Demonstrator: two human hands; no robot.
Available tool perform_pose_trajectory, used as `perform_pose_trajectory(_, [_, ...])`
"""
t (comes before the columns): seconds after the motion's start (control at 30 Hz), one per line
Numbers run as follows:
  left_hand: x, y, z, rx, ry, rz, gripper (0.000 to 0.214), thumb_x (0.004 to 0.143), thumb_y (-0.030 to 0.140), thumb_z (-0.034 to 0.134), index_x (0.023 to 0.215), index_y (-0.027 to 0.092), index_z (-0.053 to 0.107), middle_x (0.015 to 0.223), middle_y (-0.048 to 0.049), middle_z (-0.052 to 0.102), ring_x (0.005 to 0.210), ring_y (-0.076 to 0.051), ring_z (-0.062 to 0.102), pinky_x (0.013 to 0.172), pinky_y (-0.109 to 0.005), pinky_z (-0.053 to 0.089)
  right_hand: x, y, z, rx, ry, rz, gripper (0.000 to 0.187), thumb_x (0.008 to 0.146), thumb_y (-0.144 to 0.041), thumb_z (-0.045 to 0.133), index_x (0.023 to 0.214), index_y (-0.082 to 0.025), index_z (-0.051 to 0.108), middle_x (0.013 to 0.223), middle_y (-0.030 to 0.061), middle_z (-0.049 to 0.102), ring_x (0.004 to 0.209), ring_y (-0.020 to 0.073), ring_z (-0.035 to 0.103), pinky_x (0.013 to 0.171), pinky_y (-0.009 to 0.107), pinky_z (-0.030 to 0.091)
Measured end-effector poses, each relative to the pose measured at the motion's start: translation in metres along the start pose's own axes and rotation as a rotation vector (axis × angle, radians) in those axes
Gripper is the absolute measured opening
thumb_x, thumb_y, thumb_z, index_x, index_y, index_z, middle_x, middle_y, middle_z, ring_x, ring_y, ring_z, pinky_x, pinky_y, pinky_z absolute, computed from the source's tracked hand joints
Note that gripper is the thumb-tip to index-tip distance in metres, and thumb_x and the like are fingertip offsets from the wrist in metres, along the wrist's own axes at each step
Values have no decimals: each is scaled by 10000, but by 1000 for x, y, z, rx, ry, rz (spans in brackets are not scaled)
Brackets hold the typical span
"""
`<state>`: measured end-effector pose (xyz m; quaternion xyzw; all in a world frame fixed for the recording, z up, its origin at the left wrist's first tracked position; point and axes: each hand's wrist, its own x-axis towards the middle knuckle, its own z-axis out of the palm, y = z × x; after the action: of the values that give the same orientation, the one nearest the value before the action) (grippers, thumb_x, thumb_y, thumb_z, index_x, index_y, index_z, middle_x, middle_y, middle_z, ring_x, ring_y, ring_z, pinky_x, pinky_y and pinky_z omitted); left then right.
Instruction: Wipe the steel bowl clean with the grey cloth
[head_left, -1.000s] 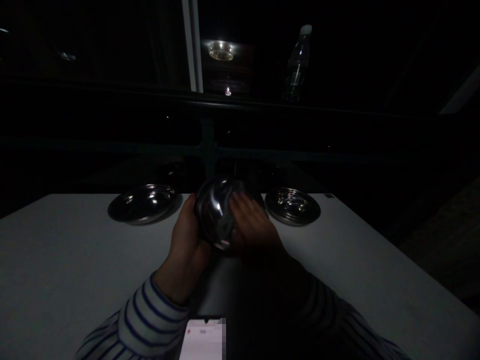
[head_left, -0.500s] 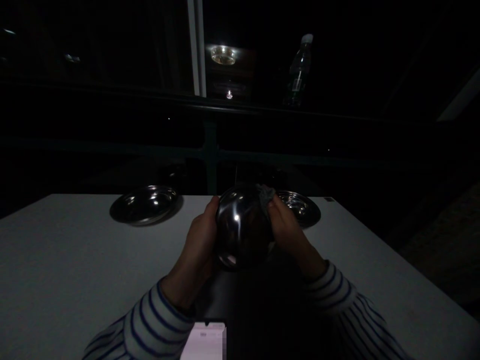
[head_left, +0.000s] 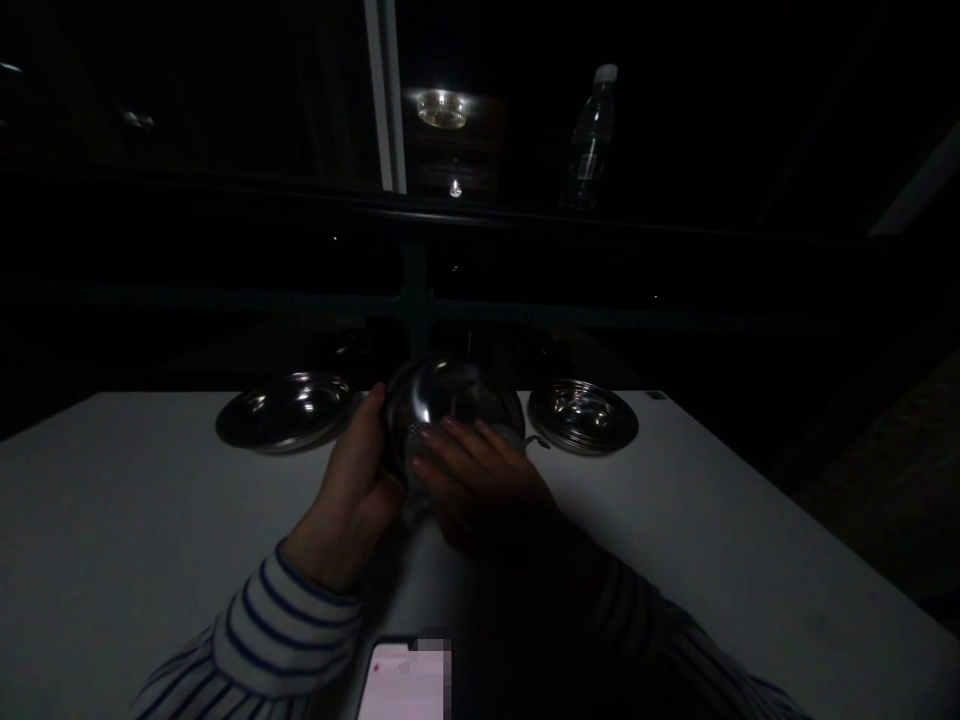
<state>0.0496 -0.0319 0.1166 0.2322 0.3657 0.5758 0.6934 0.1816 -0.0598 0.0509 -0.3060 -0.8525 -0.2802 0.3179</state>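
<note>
A shiny metal bowl [head_left: 450, 385] is held over the table, its rounded outer side facing me. My left hand [head_left: 356, 490] grips the bowl's left edge, thumb up along the rim. Against the near face of the bowl, my right hand [head_left: 487, 490] presses a grey cloth [head_left: 415, 500] under its fingers. Most of the cloth is covered by that hand; a thin end sticks out on the right. The lower part of the bowl is hidden behind the right hand and cloth.
On the white table [head_left: 225, 530], a shallow metal dish [head_left: 281, 412] sits back left and nested metal bowls [head_left: 585, 425] back right. A lit phone [head_left: 405, 685] lies at the near edge. A clear bottle [head_left: 591, 140] stands on the dark ledge beyond.
My right hand has moved left and down with the cloth, from the bowl's right edge onto its near face. The bowl and my left hand have shifted left.
</note>
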Motion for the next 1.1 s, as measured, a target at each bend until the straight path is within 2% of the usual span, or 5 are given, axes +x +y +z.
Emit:
perform_pose_trajectory(0.33, [2,6,-1,88,4,-38,202,834,265,481,740,144,613,579,-8,647,480,-134,602,456,-239,494,-18,44,-6,151,69,277,462,881,-243,310,1318,-102,362,1374,140,382,1335,203,209,1060,470,260])
perform_pose_trajectory(0.5, [2,9,-4,251,37,-30,204,784,310,551,691,145,623,547,-9,627,452,-133,579,422,-233,467,-13,56,-18,450,188,684,352,916,-275,310,1198,-182,499,1162,84,586,1072,178,542,902,359,445])
perform_pose_trajectory(0.63, [5,11,-8,386,62,115,240,716,387,611,658,155,633,503,0,599,423,-128,545,411,-220,429,-10,62,-25,524,303,883,311,902,-328,358,1039,-175,591,964,52,655,906,177,595,792,313,471])
perform_pose_trajectory(0.9, [4,3,-9,834,-26,332,417,694,516,582,486,155,599,408,-19,552,385,-128,484,387,-210,320,-11,74,-38,480,363,968,312,874,-376,409,984,-177,622,930,47,662,872,189,594,767,312,456])
perform_pose_trajectory(1.1, [8,-12,-13,1141,-120,522,455,759,527,479,495,170,580,442,3,529,461,-136,476,446,-225,285,-9,74,-44,458,351,967,316,878,-356,398,989,-165,624,915,46,665,841,182,594,749,306,458])
